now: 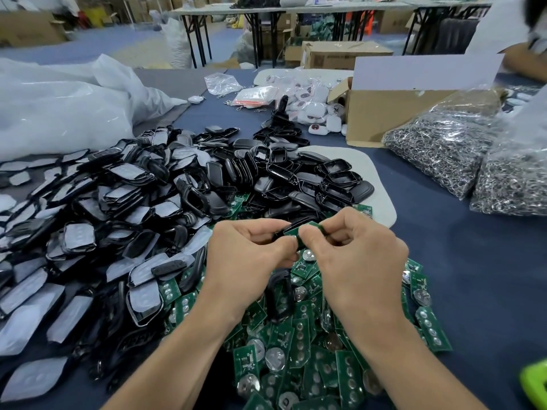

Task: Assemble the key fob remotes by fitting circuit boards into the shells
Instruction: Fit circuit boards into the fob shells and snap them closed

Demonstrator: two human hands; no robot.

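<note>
Circuit board (305,229), a green one, is up in the air between both hands over the near middle of the bench (473,261), tilted against a black shell (280,234). Pretty sure the left hand (248,253) has its grip curled round the shell, and the right hand (352,247) has thumb and fingertips pinched on the board's right end. Can't tell if it's seated. Right underneath sits the heap of loose boards (296,350), with spare shells (266,173) piled behind it, film-covered fronts (88,217) toward the left edge, and bags of metal rings (438,149) toward the right edge.
</note>
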